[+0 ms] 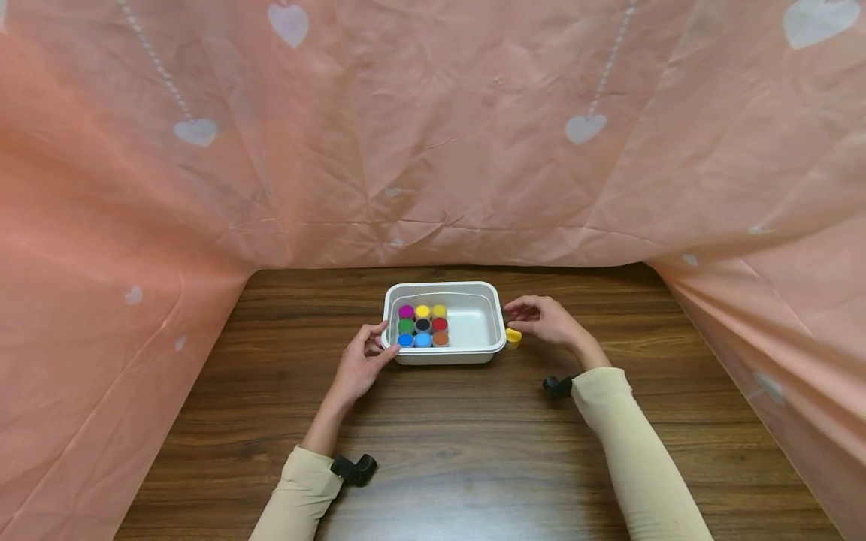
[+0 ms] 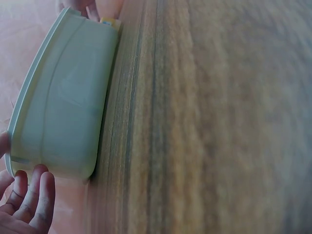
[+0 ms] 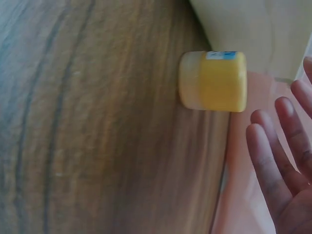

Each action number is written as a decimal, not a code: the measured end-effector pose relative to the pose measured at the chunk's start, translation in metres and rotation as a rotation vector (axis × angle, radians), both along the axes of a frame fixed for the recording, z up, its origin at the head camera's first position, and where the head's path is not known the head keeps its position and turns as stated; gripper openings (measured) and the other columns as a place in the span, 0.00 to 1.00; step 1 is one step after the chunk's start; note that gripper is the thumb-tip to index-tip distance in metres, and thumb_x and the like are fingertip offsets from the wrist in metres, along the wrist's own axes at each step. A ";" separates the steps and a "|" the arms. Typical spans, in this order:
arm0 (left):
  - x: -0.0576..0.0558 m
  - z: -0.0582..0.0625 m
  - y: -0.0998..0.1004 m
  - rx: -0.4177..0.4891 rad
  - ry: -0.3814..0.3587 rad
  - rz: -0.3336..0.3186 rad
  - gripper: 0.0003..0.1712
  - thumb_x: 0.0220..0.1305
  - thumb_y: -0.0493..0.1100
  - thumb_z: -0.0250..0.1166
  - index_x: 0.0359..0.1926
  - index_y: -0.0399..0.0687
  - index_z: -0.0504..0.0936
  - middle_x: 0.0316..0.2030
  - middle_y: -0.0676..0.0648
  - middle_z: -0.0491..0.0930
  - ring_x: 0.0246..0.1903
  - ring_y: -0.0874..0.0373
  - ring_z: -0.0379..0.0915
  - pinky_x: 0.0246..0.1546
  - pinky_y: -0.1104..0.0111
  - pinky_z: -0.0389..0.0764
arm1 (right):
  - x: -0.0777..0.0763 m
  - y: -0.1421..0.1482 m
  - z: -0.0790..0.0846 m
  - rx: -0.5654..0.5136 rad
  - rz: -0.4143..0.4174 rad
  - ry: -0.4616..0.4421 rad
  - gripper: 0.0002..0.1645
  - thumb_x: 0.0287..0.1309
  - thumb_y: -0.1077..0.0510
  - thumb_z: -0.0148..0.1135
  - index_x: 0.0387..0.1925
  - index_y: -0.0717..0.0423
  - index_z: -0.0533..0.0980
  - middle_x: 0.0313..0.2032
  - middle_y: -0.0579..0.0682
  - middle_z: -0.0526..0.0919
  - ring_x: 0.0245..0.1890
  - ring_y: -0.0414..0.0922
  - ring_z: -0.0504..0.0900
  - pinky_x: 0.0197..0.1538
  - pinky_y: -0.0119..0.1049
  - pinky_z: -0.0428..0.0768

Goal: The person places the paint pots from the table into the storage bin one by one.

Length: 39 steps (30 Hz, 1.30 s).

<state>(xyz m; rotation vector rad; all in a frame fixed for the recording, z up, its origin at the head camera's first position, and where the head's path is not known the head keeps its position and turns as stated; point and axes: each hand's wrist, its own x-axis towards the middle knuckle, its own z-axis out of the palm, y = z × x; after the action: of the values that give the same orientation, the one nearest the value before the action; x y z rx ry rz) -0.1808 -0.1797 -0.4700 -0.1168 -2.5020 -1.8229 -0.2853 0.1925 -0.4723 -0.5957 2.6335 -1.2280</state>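
Note:
A white plastic tray (image 1: 467,359) sits on the table, with small paint pots (image 1: 422,324) of several colours grouped in its left part. My left hand (image 1: 361,361) holds the tray's left end, thumb on the rim and fingers against the wall. Outside the right wall stands a small yellow paint pot (image 1: 513,340), upright, with a label visible in the right wrist view. Just beyond that pot my right hand (image 1: 546,321) hovers by the tray's right rim, fingers loosely extended. In the right wrist view its fingers (image 3: 263,151) are apart from the yellow pot (image 3: 214,82).
The brown wood-grain table (image 1: 440,443) extends around the tray. A pink curtain (image 1: 446,150) with white hearts encloses its back and sides. Black wrist cameras sit on the left wrist (image 1: 355,470) and the right wrist (image 1: 558,387).

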 end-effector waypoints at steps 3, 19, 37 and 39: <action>0.000 0.000 0.000 0.003 0.005 -0.001 0.30 0.69 0.35 0.69 0.68 0.28 0.72 0.44 0.32 0.77 0.39 0.56 0.74 0.34 0.75 0.71 | 0.000 0.002 -0.007 -0.006 0.018 -0.021 0.22 0.66 0.63 0.68 0.59 0.67 0.79 0.52 0.66 0.84 0.53 0.61 0.83 0.57 0.49 0.80; -0.015 -0.030 -0.005 -0.006 -0.004 0.015 0.31 0.69 0.37 0.69 0.69 0.31 0.71 0.47 0.31 0.77 0.41 0.55 0.75 0.35 0.76 0.72 | 0.000 0.001 -0.024 0.058 0.032 -0.118 0.23 0.63 0.60 0.72 0.58 0.60 0.80 0.56 0.61 0.83 0.57 0.59 0.80 0.64 0.57 0.75; -0.018 -0.035 -0.007 -0.007 0.019 0.030 0.31 0.68 0.38 0.71 0.68 0.34 0.73 0.45 0.35 0.77 0.39 0.57 0.74 0.33 0.76 0.71 | -0.004 -0.001 -0.028 0.099 -0.008 -0.075 0.17 0.63 0.56 0.73 0.52 0.57 0.84 0.48 0.57 0.86 0.48 0.50 0.79 0.54 0.42 0.75; -0.017 -0.031 -0.006 -0.007 0.013 0.026 0.31 0.68 0.37 0.70 0.69 0.32 0.72 0.45 0.33 0.77 0.39 0.56 0.74 0.33 0.76 0.71 | -0.004 0.000 -0.027 0.103 -0.018 -0.070 0.17 0.64 0.55 0.72 0.52 0.57 0.84 0.48 0.57 0.85 0.48 0.50 0.78 0.53 0.42 0.75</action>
<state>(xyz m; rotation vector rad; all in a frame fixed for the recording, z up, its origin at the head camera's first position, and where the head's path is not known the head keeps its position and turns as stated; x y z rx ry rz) -0.1978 -0.1857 -0.5009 -0.0959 -2.4893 -1.7985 -0.2894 0.1922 -0.4997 -0.5032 2.6306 -1.0889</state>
